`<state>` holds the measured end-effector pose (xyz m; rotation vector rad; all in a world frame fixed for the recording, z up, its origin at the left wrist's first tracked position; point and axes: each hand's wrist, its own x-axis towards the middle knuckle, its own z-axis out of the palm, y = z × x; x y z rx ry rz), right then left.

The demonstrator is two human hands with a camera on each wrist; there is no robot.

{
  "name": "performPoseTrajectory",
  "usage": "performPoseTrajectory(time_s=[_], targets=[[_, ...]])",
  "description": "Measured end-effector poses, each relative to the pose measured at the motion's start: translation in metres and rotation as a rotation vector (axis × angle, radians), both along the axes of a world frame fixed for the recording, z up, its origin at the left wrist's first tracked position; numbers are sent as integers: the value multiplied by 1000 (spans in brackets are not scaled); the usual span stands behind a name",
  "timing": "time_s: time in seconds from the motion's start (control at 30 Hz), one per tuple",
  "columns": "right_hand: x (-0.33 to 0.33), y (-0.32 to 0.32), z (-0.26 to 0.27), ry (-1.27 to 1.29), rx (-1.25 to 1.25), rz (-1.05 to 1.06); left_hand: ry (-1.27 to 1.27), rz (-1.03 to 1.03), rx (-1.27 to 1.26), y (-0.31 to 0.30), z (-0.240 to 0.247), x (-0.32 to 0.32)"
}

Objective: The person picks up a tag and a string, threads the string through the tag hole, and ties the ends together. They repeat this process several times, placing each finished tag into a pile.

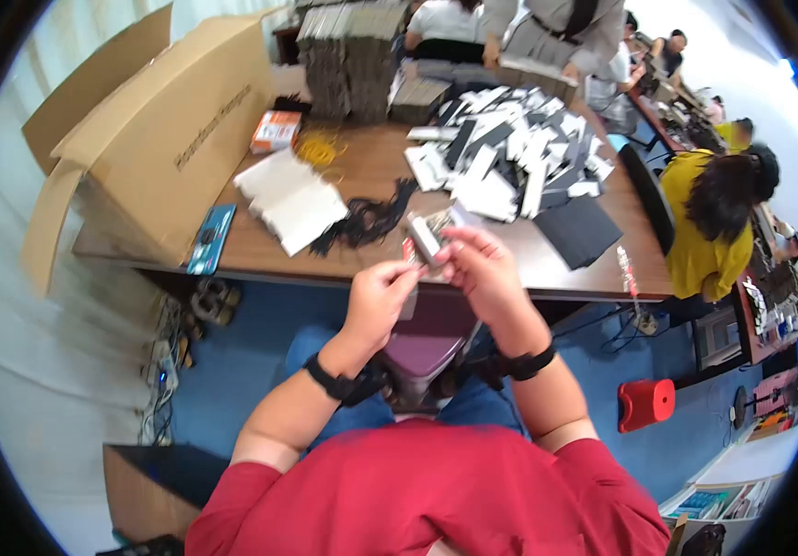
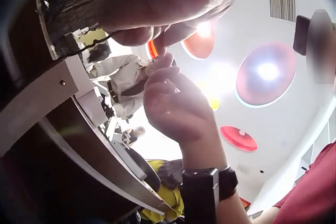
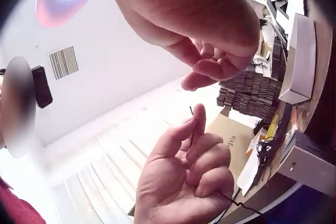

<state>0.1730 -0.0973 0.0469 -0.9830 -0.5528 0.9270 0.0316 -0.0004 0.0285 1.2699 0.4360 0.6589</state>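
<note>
In the head view my left hand (image 1: 380, 301) is raised just beyond the table's near edge. It pinches a thin black cord (image 3: 191, 110); a short end sticks up past the thumb, and a longer length (image 2: 89, 48) trails out below the curled fingers. Close by is my right hand (image 1: 487, 273), its fingers bent in and the fingertips toward the left hand's; whether anything lies between them I cannot tell. Beyond the hands, a small pale box (image 1: 425, 238) lies at the table's edge.
A tangle of black cords (image 1: 371, 218) and a white card sheet (image 1: 292, 199) lie at left, near a large carton (image 1: 172, 130). Black and white strips (image 1: 510, 148) are heaped behind, with dark card sheets (image 1: 579, 232) at right. A purple stool (image 1: 422, 347) stands below.
</note>
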Motion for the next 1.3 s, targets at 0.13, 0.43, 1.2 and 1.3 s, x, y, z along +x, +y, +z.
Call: performPoseTrajectory(time_s=[0.13, 0.43, 1.2, 1.3], targets=[[-19, -14, 18, -54, -25, 47, -35, -69, -36, 0, -2, -11], [-30, -15, 9, 94, -5, 211, -218, -86, 38, -1, -8, -8], [-54, -13, 7, -1350, -142, -337, 69, -65, 334, 10, -15, -18], [-43, -12, -5, -1345, -160, -241, 120, -154, 94, 11, -10, -20]])
